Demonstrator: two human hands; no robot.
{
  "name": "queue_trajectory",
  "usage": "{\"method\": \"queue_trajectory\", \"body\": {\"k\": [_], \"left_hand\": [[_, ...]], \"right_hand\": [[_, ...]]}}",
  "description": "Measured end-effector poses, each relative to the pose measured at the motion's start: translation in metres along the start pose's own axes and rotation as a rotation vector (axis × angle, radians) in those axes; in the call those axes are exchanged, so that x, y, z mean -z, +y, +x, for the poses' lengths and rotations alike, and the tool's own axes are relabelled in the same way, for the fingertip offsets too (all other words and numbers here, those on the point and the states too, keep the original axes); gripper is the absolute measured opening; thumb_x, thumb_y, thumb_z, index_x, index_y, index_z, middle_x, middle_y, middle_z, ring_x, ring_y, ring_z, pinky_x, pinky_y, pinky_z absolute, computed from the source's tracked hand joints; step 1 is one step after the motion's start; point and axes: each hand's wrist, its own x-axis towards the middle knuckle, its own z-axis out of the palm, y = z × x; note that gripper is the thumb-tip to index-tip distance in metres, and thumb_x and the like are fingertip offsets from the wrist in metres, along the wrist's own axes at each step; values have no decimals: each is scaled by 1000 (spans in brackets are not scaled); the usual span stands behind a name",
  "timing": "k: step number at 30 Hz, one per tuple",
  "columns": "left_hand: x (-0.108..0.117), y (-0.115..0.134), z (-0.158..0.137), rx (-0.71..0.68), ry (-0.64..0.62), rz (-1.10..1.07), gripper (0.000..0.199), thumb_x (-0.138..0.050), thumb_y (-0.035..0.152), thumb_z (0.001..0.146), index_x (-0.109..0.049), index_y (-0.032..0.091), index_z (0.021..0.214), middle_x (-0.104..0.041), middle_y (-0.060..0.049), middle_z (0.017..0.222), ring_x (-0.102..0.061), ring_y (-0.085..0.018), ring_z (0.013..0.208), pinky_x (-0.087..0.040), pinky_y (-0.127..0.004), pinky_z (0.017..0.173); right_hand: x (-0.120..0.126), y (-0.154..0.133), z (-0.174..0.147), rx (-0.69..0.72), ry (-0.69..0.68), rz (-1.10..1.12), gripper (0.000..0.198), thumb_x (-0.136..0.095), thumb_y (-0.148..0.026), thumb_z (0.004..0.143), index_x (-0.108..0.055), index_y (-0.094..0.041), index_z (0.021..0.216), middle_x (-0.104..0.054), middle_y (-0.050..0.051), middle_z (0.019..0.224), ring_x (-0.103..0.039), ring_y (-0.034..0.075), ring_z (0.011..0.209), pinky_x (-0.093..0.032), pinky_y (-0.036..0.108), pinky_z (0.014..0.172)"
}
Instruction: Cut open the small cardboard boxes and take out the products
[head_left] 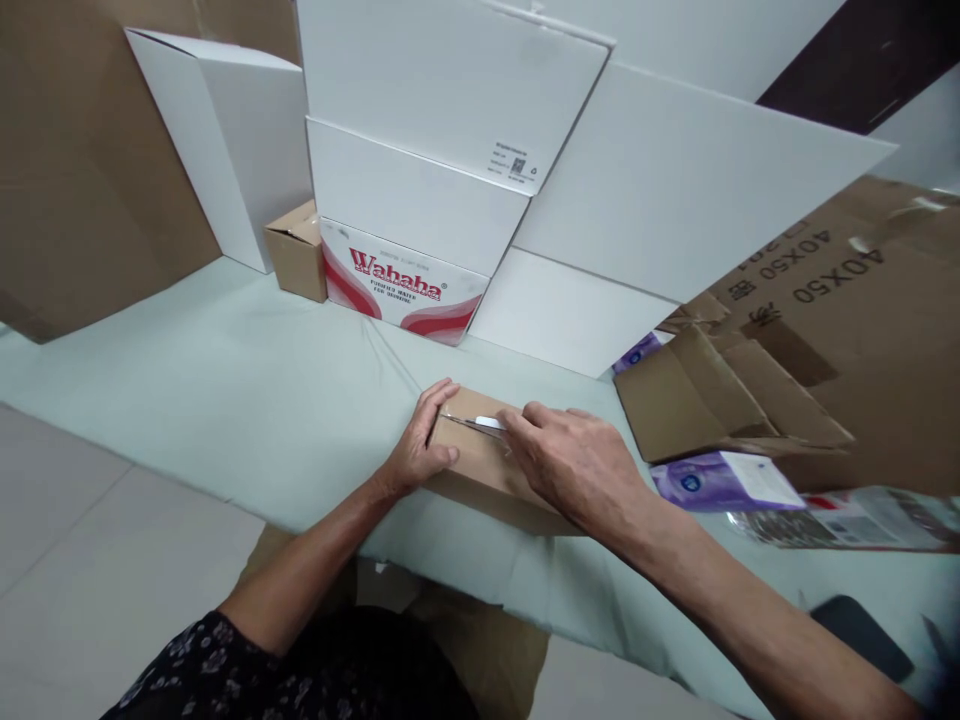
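A closed brown cardboard box (pixel 484 460) lies on the table near its front edge. My left hand (pixel 421 445) grips the left end of the box, fingers over the far side and thumb on the top near side. In my right hand (pixel 574 460) is a small white-handled utility knife (pixel 491 423), its tip pointing left along the seam in the box top. The fist hides the rest of the handle. Part of the box's right end is covered by my right hand and forearm.
White boxes (pixel 420 90) and a red-and-white Wahaha carton (pixel 405 280) stand behind, beside a small brown box (pixel 298 255). To the right are an open cardboard box (pixel 697 400), a purple pack (pixel 712 482), a clear plastic package (pixel 862 520) and a dark flat object (pixel 859 632).
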Motion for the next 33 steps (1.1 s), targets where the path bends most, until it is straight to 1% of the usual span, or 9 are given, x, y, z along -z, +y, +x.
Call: {"method": "queue_trajectory", "body": {"k": [3,8,10,15,18,23,26,29,33], "left_hand": [[0,3,0,6,-1,22,89,-66,56,77,-41,19,154,-29,-18,171,-22,-42,160,-18,-59,129],[1,6,-1,38,1,44,90,-64,61,79,-41,20,155,-29,-17,171,-24,-41,159,-21,-57,129],[1,5,-1,35,7,34,90,-64,61,78,-41,19,155,-30,-17,171,-25,-42,159,-21,-57,129],[1,3,-2,34,23,41,90,-65,61,77,-43,19,153,-33,-17,169,-28,-42,158,-23,-58,128],[0,1,-1,37,30,48,88,-65,56,75,-44,18,152,-34,-17,169,-29,-43,157,-23,-57,128],[-2,-1,-2,61,54,47,84,-63,50,74,-45,19,151,-36,-17,167,-36,-43,153,-29,-61,125],[4,8,0,44,52,142,78,-65,51,78,-51,20,148,-35,-17,167,-33,-43,155,-27,-61,125],[15,24,8,-37,-35,319,77,-73,58,79,-57,22,146,-30,-18,170,-28,-43,157,-25,-62,126],[27,40,26,-84,-282,475,86,-82,68,73,-61,25,145,-34,-18,168,-28,-45,157,-28,-65,125]], "right_hand": [[-2,-2,-2,10,12,-33,20,-49,-16,102,-69,-18,103,-71,6,83,-67,19,71,-25,34,62],[3,-4,-6,-11,-38,-69,19,-49,-12,99,-68,-17,102,-72,8,83,-69,20,75,-29,34,63],[9,-3,-9,-12,-82,-78,20,-50,-9,98,-68,-16,101,-72,8,82,-70,21,76,-29,33,63],[22,6,-15,-29,-261,-72,23,-51,-6,95,-70,-16,105,-73,10,89,-72,23,78,-29,33,61],[27,8,-17,-22,-310,-70,25,-50,-6,96,-70,-15,108,-74,11,91,-72,24,79,-32,33,62],[27,10,-16,-15,-299,-55,25,-48,-6,97,-70,-15,106,-75,12,93,-73,24,79,-36,33,63],[22,15,-16,-19,-262,-31,27,-48,-9,99,-71,-15,110,-75,12,92,-73,24,78,-36,33,60],[17,20,-18,-39,-237,-12,26,-48,-11,99,-72,-16,109,-74,12,90,-72,23,77,-37,31,61],[15,24,-18,-25,-204,0,24,-50,-11,98,-71,-17,108,-74,11,89,-71,22,75,-38,30,61]]}}
